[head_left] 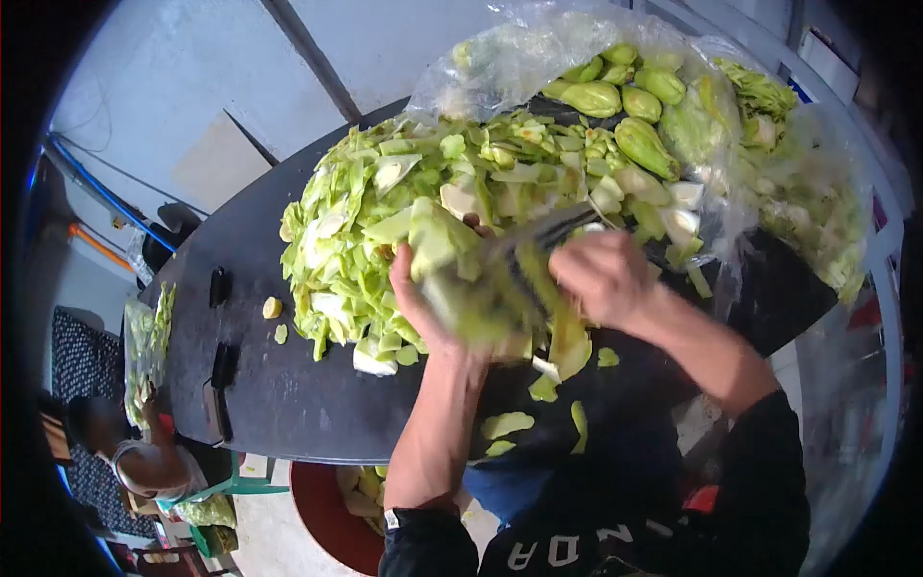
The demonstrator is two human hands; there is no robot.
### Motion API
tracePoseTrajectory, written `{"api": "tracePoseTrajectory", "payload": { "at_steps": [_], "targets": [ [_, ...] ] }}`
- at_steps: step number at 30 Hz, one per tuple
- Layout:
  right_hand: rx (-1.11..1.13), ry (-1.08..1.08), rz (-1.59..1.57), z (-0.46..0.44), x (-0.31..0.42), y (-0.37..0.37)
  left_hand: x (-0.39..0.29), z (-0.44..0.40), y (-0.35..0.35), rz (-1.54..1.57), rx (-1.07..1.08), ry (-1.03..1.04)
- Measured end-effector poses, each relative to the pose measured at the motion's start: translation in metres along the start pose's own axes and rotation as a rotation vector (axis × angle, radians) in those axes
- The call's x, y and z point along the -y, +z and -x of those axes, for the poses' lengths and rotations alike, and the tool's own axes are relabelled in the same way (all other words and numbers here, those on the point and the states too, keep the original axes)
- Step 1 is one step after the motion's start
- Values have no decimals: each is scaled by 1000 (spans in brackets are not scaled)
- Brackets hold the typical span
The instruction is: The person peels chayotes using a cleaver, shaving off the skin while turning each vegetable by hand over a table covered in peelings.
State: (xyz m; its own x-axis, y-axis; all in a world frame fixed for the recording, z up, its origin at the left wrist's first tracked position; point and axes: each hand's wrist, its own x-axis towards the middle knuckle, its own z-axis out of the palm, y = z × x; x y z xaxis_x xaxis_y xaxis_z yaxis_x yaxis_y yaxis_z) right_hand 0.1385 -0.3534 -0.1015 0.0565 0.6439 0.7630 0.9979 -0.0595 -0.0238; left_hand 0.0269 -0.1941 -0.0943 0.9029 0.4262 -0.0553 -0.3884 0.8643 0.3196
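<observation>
My left hand [421,306] is wrapped around a pale green chayote [466,303], smeared by motion and held over the table. My right hand [608,276] is closed at the chayote's right side, gripping a knife whose blurred dark blade [543,229] points up and left across it. The knife's handle is hidden in my fist. A strip of peel [574,348] hangs just below my right hand. Behind both hands rises a large heap of green peelings [336,216]. Loose scraps of peel [507,425] lie near the table's front edge.
Whole chayotes [642,144] sit in a clear plastic bag [510,53] at the back right. More peelings fill another bag [803,212]. The dark table [260,404] has black handles at left. A red-brown tub [322,514] stands below. Another person [159,462] is at lower left.
</observation>
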Motion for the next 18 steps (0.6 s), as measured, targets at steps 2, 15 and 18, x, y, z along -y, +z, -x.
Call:
{"api": "tracePoseTrajectory", "payload": {
  "at_steps": [2, 15, 18],
  "targets": [
    [20, 146, -60, -2, -12, -5, -1, 1, 15, -76, -159, 138],
    [35, 161, -93, -2, -8, -6, 0, 3, 18, -79, -50, 129],
    [30, 93, -99, -4, -2, -12, -3, 5, 12, -172, 52, 100]
  ]
}}
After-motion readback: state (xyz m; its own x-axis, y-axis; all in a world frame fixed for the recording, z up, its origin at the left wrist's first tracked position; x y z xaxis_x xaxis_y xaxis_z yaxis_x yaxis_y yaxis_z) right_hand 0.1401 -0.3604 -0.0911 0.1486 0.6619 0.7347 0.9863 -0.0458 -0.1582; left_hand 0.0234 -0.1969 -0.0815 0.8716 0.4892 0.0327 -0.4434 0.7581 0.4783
